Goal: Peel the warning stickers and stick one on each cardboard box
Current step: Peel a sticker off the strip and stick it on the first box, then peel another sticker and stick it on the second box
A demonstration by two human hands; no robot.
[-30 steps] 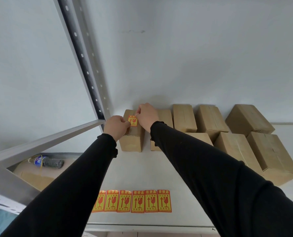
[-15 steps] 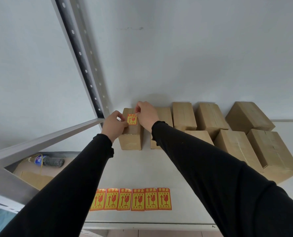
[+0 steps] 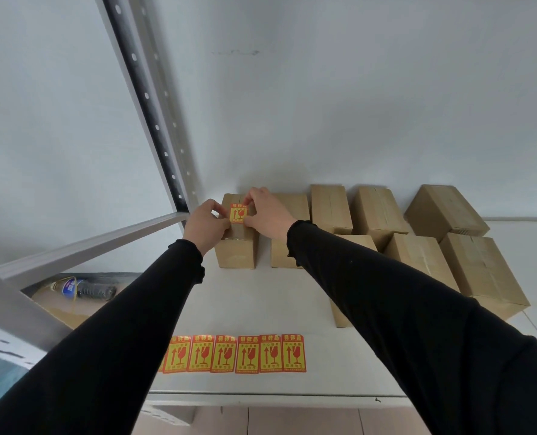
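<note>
A yellow and red warning sticker lies on top of the leftmost cardboard box at the back of the white shelf. My left hand pinches the sticker's left edge and my right hand holds its right edge, fingertips pressing it on the box top. Several more plain cardboard boxes stand to the right along the wall and in front. A strip of several warning stickers lies near the shelf's front edge, its left end hidden by my left sleeve.
A grey perforated shelf post rises at the left with a crossbar beside my left hand. Below left, a plastic bottle lies on a brown carton. The white wall is right behind the boxes.
Both hands have shifted apart on the sticker; it now lies flatter and fully visible on the box top, with my left fingers at its left edge instead of covering it.
</note>
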